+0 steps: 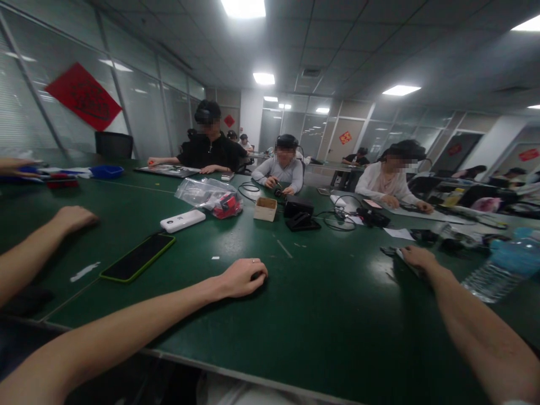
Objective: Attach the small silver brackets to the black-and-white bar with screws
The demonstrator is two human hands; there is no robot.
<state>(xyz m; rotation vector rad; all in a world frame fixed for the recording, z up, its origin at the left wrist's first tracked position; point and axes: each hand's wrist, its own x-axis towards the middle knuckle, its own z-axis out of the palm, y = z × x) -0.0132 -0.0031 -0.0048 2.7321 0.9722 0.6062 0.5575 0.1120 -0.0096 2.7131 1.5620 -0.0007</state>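
Observation:
My left hand (244, 278) rests on the green tabletop (320, 315) near the middle, fingers loosely curled and a ring on one of them. Nothing shows in its grasp. A small white scrap (215, 258) lies just beyond it. Off to the right, my right hand (415, 259) lies over a slim dark-and-light object (390, 251), its fingers bent around it. Only the object's dark end and pale edge stick out, so its kind cannot be made out. To the right of that forearm is a large clear plastic bottle (502, 261).
A green-edged phone (139, 259), white power bank (183, 221), plastic bag with red items (219, 199), small box (265, 208) and black stand (300, 214) are on the table. Another person's arm (70, 222) reaches in from the left. Several people sit opposite, among cables (340, 219).

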